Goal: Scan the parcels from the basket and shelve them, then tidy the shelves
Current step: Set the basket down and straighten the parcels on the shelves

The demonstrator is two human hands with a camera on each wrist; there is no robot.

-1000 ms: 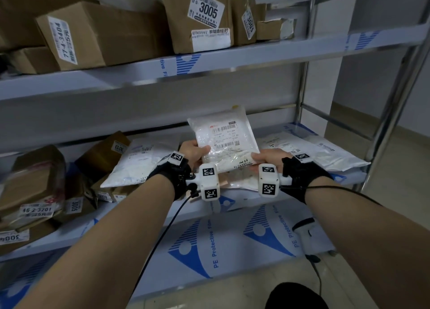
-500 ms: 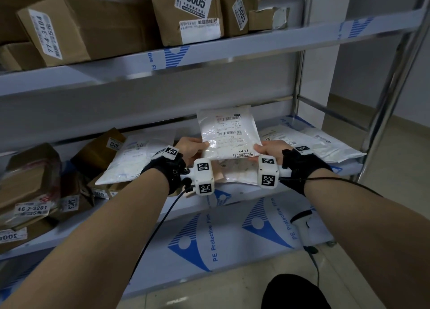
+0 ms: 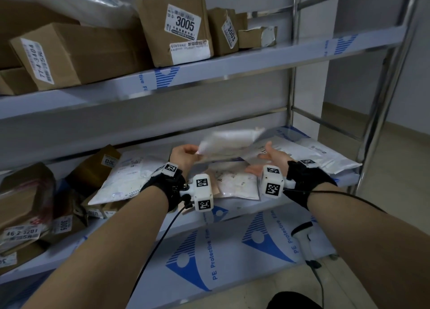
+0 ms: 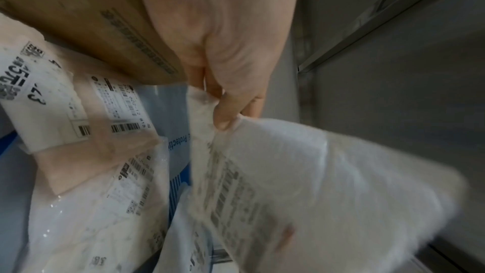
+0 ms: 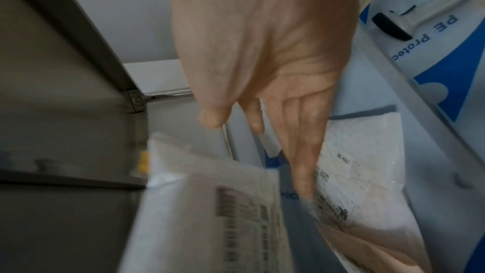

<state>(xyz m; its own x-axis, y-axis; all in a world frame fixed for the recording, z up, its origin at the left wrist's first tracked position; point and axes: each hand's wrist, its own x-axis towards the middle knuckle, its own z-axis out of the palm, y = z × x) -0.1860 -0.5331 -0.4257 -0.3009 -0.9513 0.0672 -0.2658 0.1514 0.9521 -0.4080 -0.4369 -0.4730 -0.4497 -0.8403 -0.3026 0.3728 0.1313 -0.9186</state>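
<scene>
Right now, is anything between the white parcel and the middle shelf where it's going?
No bare shelf below: the white parcel, pinched by the left hand, hangs over flat mailers already lying on the middle shelf.

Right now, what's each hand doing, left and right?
Left hand: pinching a corner of the white mailer bag between thumb and fingers.
Right hand: open, fingers straight, holding nothing.

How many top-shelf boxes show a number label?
3: the 3404 box at left, the 3005 box mid-shelf, the 3003 box right of it. Others may hide labels.
</scene>
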